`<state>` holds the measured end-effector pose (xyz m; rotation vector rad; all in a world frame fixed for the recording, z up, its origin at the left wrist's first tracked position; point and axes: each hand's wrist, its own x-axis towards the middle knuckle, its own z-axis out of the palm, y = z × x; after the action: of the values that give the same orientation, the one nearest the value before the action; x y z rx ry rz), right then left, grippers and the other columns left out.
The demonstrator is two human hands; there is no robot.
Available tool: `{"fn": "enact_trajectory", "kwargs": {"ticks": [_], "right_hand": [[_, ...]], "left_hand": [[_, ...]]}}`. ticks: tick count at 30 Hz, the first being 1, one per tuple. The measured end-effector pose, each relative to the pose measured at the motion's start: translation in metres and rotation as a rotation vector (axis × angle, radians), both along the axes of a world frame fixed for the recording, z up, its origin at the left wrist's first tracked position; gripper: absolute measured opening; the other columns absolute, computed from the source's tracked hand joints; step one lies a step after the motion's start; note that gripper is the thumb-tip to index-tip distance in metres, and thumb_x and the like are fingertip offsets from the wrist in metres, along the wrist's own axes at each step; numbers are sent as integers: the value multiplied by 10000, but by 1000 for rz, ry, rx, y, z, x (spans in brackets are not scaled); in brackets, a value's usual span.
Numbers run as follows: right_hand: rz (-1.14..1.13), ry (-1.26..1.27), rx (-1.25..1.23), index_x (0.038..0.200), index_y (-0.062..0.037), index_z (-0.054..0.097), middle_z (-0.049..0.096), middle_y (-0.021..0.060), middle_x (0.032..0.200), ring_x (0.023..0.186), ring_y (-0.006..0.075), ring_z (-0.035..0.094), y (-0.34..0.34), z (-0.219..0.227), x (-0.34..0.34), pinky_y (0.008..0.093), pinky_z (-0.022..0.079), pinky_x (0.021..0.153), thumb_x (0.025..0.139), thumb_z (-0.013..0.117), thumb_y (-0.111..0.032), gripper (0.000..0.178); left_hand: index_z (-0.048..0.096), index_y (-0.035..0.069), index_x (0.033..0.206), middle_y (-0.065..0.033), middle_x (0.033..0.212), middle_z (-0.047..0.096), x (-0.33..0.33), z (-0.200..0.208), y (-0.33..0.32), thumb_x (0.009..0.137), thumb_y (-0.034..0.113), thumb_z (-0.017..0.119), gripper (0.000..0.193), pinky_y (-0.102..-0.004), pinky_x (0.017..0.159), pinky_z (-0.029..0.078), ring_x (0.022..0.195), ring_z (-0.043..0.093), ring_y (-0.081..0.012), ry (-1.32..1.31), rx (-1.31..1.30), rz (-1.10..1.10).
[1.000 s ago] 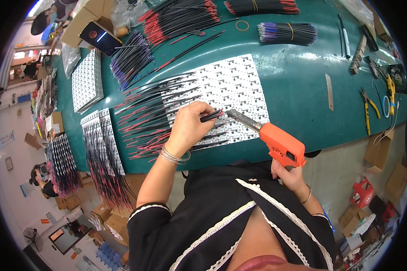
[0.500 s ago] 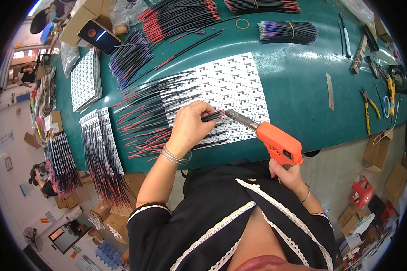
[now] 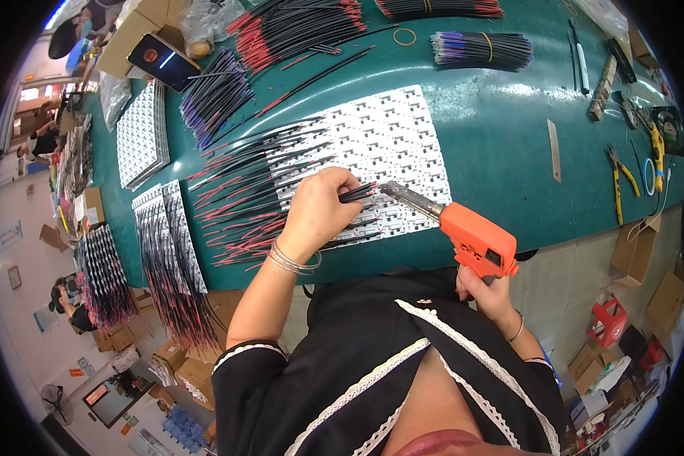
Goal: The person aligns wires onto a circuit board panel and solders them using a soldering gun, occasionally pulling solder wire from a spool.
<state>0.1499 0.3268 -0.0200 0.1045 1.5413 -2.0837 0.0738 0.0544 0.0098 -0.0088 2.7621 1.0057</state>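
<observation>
My left hand [image 3: 318, 207], fingers closed, pinches a few black wires [image 3: 361, 193] with red ends over a white sheet of circuit boards [image 3: 395, 133]. An orange soldering gun [image 3: 477, 235] is gripped in my right hand [image 3: 490, 295], its metal tip at or very near the ends of those wires; contact there is too small to tell. Many black-and-red wires [image 3: 239, 209] fan out leftward from the sheet, partly hidden under my left hand and forearm.
A stack of white board sheets [image 3: 143, 137], wired sheets [image 3: 171, 243] hanging over the edge and a phone [image 3: 162, 61] lie left. Wire bundles [image 3: 482, 50] lie at the back. Cutters [image 3: 619, 182], a metal ruler [image 3: 554, 152] and a yellow-handled tool [image 3: 657, 159] are at right.
The soldering gun and my right hand have shifted slightly to the right, the gun's body farther from my left hand. My left hand stays almost in place, still pinching the wires.
</observation>
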Motion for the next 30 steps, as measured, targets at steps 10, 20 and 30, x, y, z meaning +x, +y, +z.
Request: {"fn": "enact_trajectory", "kwargs": {"ticks": [10,20,30], "right_hand": [[39,-28,-11,1125,6,449,525,30,710,516,70,476,-4,5,-4,210,410,437,823,559,-98,338],[-53,18,-28,1047,27,472,516,40,669,484,87,474,-1,1,2,218,405,429,823,569,-106,278],[-58,61,-5,1114,91,424,460,30,566,432,90,440,-3,6,-10,219,381,429,846,536,-214,421]], "left_hand": [[588,-29,742,-143,668,564,-9,5,-4,674,102,635,155,-318,564,426,587,548,-255,-77,-33,-99],[590,5,722,-140,730,578,-4,5,1,633,97,622,133,-379,627,455,692,569,-318,-5,-100,-110],[558,-9,855,-84,677,559,-4,6,-13,755,70,610,138,-260,582,429,592,530,-152,-11,184,-61]]}}
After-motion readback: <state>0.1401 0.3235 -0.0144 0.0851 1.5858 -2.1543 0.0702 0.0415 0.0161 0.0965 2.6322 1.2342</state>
